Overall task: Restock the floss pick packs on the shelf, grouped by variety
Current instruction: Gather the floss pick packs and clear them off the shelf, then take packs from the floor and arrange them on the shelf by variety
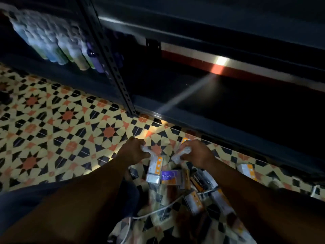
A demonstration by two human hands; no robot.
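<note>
Left hand point(134, 151) and right hand point(197, 153) each grip a crinkly clear-plastic floss pick pack point(154, 164) above glossy star-patterned floor tiles point(70, 124).

Star-patterned cream, black and orange floor point(70, 120); purple-and-orange pack point(169, 176).

Two hands point(133, 153), roughly ten packs point(169, 176), several bottles point(79, 57).

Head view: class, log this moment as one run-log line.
left hand: grips orange-edged pack | right hand: grips pale pack | loose packs: on tiled floor | shelf: dark, contents unclear
</note>
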